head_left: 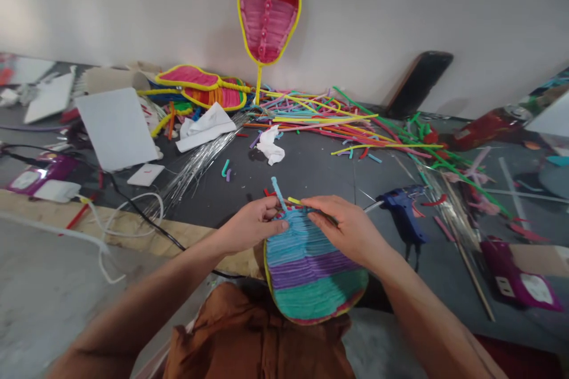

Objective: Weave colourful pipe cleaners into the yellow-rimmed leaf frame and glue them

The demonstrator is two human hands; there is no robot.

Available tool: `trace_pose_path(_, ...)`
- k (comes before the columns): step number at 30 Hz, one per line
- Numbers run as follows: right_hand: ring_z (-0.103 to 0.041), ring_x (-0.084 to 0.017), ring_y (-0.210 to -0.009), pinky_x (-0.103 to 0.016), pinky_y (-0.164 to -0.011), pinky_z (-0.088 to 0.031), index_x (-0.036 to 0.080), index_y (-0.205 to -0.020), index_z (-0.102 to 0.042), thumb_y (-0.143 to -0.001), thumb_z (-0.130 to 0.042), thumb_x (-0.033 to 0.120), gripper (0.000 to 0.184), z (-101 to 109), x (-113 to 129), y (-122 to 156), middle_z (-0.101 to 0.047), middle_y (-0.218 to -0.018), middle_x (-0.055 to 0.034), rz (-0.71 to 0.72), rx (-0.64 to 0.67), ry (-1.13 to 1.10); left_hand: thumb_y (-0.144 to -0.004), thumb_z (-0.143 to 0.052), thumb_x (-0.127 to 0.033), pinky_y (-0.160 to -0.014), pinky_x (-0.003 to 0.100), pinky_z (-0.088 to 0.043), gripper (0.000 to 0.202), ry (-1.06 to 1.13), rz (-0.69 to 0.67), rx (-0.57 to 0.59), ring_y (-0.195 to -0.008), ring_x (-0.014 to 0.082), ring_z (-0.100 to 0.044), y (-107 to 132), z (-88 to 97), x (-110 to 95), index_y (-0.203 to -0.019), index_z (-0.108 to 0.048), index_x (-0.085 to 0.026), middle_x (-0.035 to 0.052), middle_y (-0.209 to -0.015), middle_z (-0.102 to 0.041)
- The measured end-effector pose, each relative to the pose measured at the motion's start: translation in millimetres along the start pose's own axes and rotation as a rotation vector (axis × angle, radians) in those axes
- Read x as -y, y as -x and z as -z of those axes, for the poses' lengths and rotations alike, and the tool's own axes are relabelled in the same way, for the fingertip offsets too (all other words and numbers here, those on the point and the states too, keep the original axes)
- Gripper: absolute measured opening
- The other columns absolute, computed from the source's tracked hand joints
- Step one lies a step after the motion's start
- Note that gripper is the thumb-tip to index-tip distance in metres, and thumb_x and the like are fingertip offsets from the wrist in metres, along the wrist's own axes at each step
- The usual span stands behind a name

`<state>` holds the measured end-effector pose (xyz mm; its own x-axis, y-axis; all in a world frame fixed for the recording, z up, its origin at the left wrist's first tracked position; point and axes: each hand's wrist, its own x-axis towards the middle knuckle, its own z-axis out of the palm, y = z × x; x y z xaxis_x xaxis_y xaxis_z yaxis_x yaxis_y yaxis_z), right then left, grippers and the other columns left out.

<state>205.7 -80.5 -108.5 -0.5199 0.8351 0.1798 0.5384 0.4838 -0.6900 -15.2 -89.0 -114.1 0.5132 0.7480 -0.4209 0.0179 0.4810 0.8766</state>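
A leaf-shaped pipe-cleaner panel (311,272) with light blue, purple and teal bands and a yellow rim rests over my lap. My left hand (253,226) pinches its top left edge, thumb pressed on the blue band beside a light blue pipe cleaner (278,190) that sticks up. My right hand (347,226) is closed on the top right edge, fingers curled over the blue rows. The two hands almost meet at the top of the panel.
A blue glue gun (404,206) lies right of my right hand. Loose coloured pipe cleaners (338,121) spread across the grey mat. A red-pink paddle shape (268,12) leans on the wall. White sheets (116,128), cables (133,213) and a purple packet (520,278) lie around.
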Motion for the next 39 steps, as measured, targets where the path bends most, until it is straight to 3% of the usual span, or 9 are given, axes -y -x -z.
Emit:
trace_pose_path(9,-0.067,-0.019,-0.099,-0.037,-0.087,-0.054,0.022,-0.112,-0.064,-0.091,-0.051,0.022,0.025,-2,-3,0,-0.072,-0.107,-0.0063,-0.019,0.029,0.033,-0.069,-0.07,-0.015,-0.068,0.023,-0.046,0.046,0.027,-0.02,0.082,-0.076,0.0139,-0.063,2,1.9,-2,-0.113,-0.058,-0.016,0.0038,-0.09,-0.068)
trace_pose_path(19,-0.067,-0.019,-0.097,-0.035,-0.086,-0.054,0.023,-0.113,-0.062,-0.089,-0.054,0.021,0.025,-3,1,6,-0.071,-0.107,-0.0055,-0.056,0.042,0.004,-0.072,-0.07,-0.018,-0.072,0.024,-0.045,0.039,0.05,-0.003,0.083,-0.08,0.0135,-0.061,-2,6.1,5,-0.108,-0.059,-0.016,0.0034,-0.091,-0.066)
trace_pose_path(24,-0.067,-0.018,-0.094,-0.033,-0.083,-0.055,0.024,-0.113,-0.063,-0.089,-0.054,0.018,0.026,-2,11,14,-0.07,-0.103,-0.0057,-0.025,0.021,-0.031,-0.076,-0.071,-0.03,-0.077,0.027,-0.045,0.04,0.045,0.02,0.019,-0.084,0.0152,-0.06,4,0.4,-1,-0.111,-0.058,-0.017,0.0047,-0.095,-0.066)
trace_pose_path(30,-0.067,-0.016,-0.089,-0.03,-0.081,-0.056,0.023,-0.111,-0.063,-0.089,-0.051,0.015,0.026,-1,19,19,-0.07,-0.099,-0.0057,-0.012,0.012,-0.022,-0.08,-0.063,-0.046,-0.066,0.024,-0.041,0.041,-0.047,0.022,-0.046,-0.072,0.014,-0.055,7,-9.4,-2,-0.107,-0.059,-0.016,0.0019,-0.082,-0.062)
trace_pose_path(36,-0.066,-0.019,-0.092,-0.034,-0.081,-0.056,0.023,-0.116,-0.062,-0.091,-0.05,0.023,0.027,4,17,21,-0.07,-0.104,-0.0077,0.008,-0.001,0.069,-0.077,-0.064,-0.043,-0.057,0.021,-0.037,0.028,-0.164,0.005,-0.213,-0.061,0.0106,-0.047,2,-20.1,-9,-0.084,-0.061,-0.016,-0.0021,-0.068,-0.054)
trace_pose_path(39,-0.064,-0.022,-0.101,-0.038,-0.084,-0.055,0.023,-0.125,-0.055,-0.092,-0.049,0.029,0.034,22,2,29,-0.068,-0.11,-0.0093,-0.059,-0.125,0.139,-0.073,-0.067,-0.041,-0.053,0.021,-0.036,0.027,-0.147,0.041,-0.285,-0.057,0.0104,-0.046,2,-22.3,-13,-0.081,-0.06,-0.016,-0.0026,-0.063,-0.053)
